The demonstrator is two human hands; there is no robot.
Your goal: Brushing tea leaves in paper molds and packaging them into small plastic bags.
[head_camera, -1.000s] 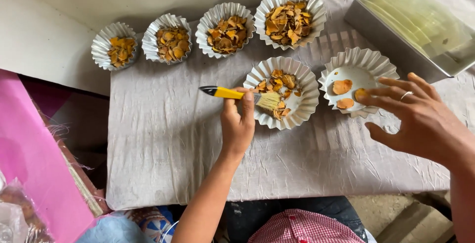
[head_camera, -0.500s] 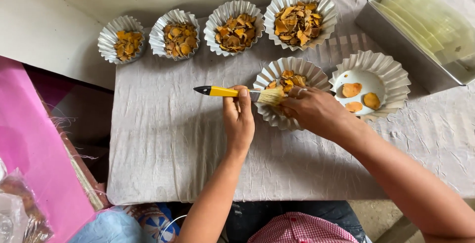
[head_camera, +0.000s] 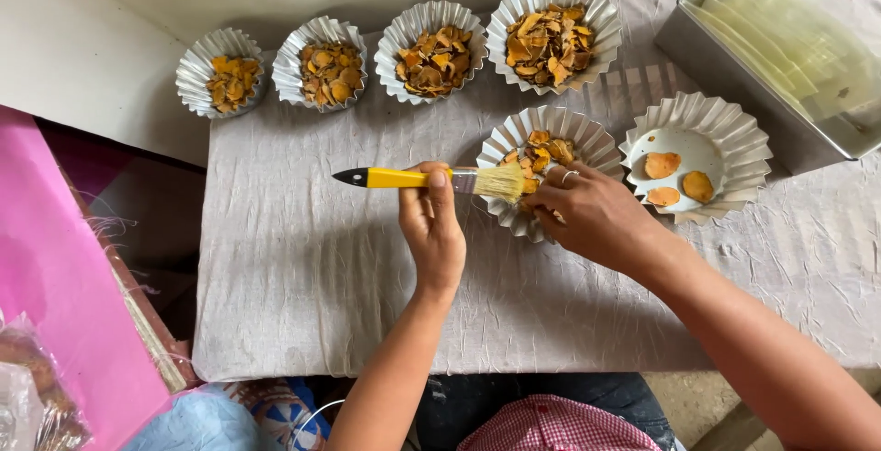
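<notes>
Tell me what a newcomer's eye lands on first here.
The yellow-handled brush, held level in the left hand at the centre, bristles over a fluted foil cup of orange chips where the right hand rests. Behind, four filled cups stand in a row on the grey cloth.

Bare cloth [head_camera: 312,277] lies open left of the hands; fluted cups [head_camera: 431,47] crowd the far edge.

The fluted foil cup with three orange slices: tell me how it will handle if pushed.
The fluted foil cup looks thin-walled, so it probably dents easily. Holding only three orange slices, it is likely very light and may slide on the grey cloth. Its wide flat base suggests it won't tip.
</notes>
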